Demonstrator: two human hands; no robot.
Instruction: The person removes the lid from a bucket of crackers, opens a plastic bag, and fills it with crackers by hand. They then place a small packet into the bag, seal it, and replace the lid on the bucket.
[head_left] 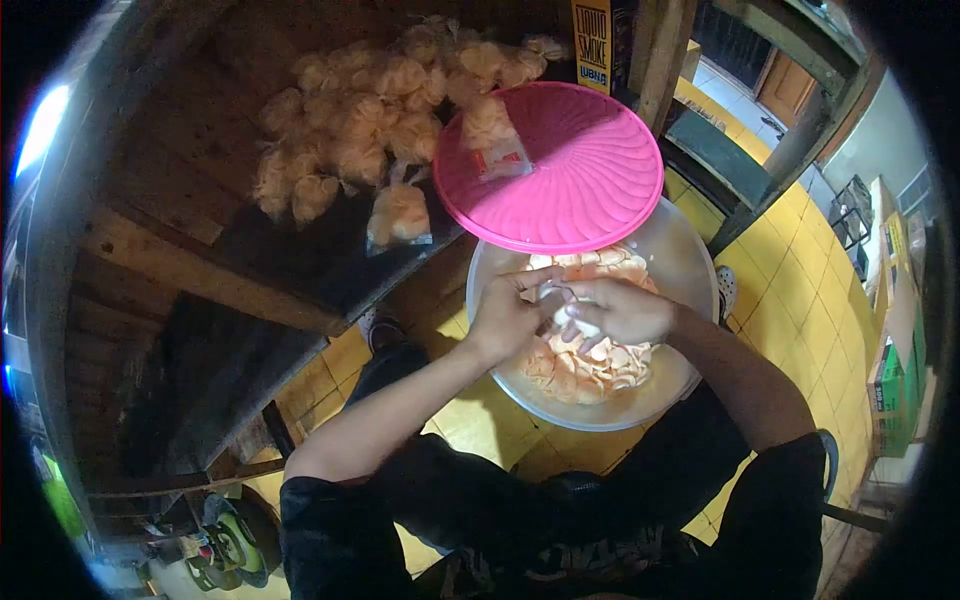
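Note:
My left hand [508, 316] and my right hand [622, 312] meet above a large translucent tub [695, 290]. Between their bent fingers is a small whitish plastic bag [574, 320], partly hidden by the fingers. Pale orange, chip-like crackers [590, 372] lie in the tub under both hands. A pink ribbed lid [590, 165] rests over the tub's far side. On the lid lies a clear packet of crackers [490, 130] with a red and white label.
Many knotted bags of crackers [350, 110] are heaped on the dark wooden bench [180, 260] at left, with a single bag [398, 212] near its edge. A "Liquid Smoke" box [592, 45] stands behind the lid. Wooden posts [660, 60] and a green-sided carton [890, 385] are at right.

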